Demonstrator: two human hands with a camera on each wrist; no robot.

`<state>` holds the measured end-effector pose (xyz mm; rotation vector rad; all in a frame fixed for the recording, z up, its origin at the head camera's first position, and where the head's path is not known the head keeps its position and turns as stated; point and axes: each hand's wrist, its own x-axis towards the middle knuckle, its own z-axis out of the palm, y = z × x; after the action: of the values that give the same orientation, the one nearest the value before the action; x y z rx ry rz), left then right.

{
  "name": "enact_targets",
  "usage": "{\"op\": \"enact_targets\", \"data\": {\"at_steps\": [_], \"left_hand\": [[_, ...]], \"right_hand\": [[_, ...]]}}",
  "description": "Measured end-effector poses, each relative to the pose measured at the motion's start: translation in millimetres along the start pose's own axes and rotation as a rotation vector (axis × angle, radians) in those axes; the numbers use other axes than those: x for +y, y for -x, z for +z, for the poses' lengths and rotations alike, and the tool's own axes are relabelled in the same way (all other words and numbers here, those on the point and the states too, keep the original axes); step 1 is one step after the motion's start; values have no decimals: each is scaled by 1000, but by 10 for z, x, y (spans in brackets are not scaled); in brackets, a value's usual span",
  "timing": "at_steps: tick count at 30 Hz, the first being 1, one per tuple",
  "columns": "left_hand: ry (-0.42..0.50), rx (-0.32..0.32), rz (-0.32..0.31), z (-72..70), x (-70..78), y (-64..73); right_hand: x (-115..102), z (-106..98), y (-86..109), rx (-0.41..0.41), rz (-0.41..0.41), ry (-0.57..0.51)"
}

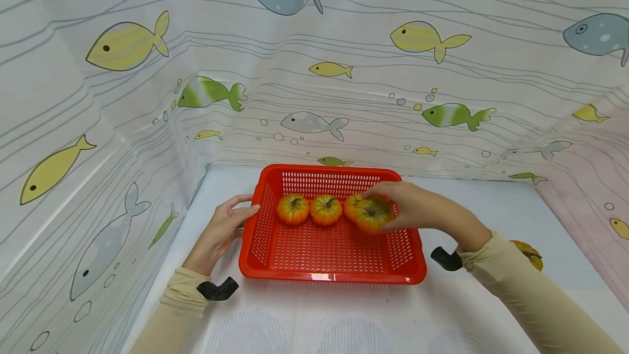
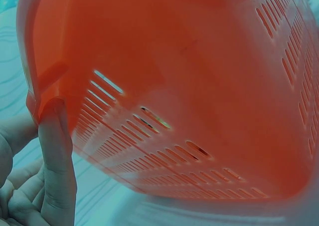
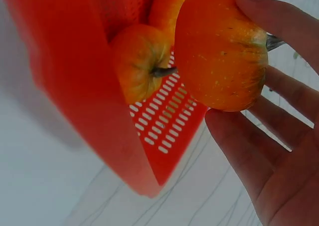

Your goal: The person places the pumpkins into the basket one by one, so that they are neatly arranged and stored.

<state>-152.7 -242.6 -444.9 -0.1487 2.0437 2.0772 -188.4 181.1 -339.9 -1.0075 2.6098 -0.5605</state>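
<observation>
Red plastic forms the slotted basket (image 1: 333, 276) the left hand (image 1: 221, 230) pinches; the right hand (image 1: 421, 206), widely curved, grips a round, ribbed orange pumpkin (image 1: 372, 219).

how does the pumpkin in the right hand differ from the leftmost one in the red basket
The round, green-topped orange pumpkin is gripped by the right hand; the round, yellow-streaked orange pumpkin sits untouched in the red plastic basket. In the head view, the held pumpkin looks greener around its stem, the leftmost one yellower. Both are ribbed and stemmed.
</observation>
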Motion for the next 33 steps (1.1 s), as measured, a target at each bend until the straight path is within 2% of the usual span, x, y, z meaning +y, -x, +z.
{"op": "enact_targets", "data": {"at_steps": [8, 20, 33], "left_hand": [[3, -1, -6, -3, 1, -3], [-5, 6, -17, -3, 4, 1], [0, 2, -21, 2, 5, -1]], "right_hand": [[-78, 95, -122, -29, -28, -48], [-229, 248, -369, -62, -101, 30], [-398, 420, -574, -109, -112, 50]]}}
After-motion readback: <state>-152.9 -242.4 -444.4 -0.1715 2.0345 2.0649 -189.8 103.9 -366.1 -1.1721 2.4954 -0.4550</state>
